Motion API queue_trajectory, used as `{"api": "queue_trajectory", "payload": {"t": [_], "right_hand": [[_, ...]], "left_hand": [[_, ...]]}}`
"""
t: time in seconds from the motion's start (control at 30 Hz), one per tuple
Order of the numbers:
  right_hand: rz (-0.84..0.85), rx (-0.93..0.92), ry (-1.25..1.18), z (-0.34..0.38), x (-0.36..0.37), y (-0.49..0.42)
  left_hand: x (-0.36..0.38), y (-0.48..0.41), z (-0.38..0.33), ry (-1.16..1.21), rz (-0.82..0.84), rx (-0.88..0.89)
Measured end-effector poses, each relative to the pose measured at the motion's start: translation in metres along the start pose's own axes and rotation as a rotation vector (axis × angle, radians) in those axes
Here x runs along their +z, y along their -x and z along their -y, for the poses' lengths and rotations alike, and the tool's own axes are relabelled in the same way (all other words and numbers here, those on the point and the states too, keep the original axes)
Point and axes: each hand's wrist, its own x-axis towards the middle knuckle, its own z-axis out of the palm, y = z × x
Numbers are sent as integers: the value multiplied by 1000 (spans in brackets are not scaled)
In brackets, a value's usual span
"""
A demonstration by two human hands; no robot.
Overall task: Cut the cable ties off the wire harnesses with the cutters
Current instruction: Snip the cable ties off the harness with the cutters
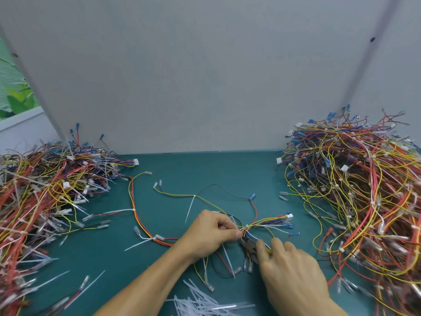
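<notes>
Harness wires (262, 222) lie fanned out on the green mat (227, 174), and we take that loose harness as our landmark: it sits mid-mat, with its bundled waist just in front of our hands. Our left hand (211, 233) pinches the harness at that waist, thumb and forefinger closed on the gathered strands. Our right hand (293, 270) comes in from the near right of the harness, fingers wrapped around the cutters (250, 244), whose dark head points at the pinched spot. The blades appear to sit against the bundle, though the blur there keeps us from telling whether they are closed on a tie.

Left of the harness, one white cable tie (190, 208) hangs from a yellow wire, its tail pointing toward us. Farther left of the harness sits a heap of harnesses (45, 190) bristling with long tie tails. Right of the harness rises a larger tangled pile (364, 190) of red, yellow and blue wires. Nearer to us than the harness, cut tie scraps (200, 302) lie scattered on the mat. Behind the harness stands a grey wall panel (205, 76).
</notes>
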Motion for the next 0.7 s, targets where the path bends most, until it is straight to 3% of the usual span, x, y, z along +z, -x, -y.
{"api": "queue_trajectory", "payload": {"t": [0.7], "right_hand": [[150,4,-131,-10,-1,-1]], "left_hand": [[4,-1,1,73,-53,-38]]}}
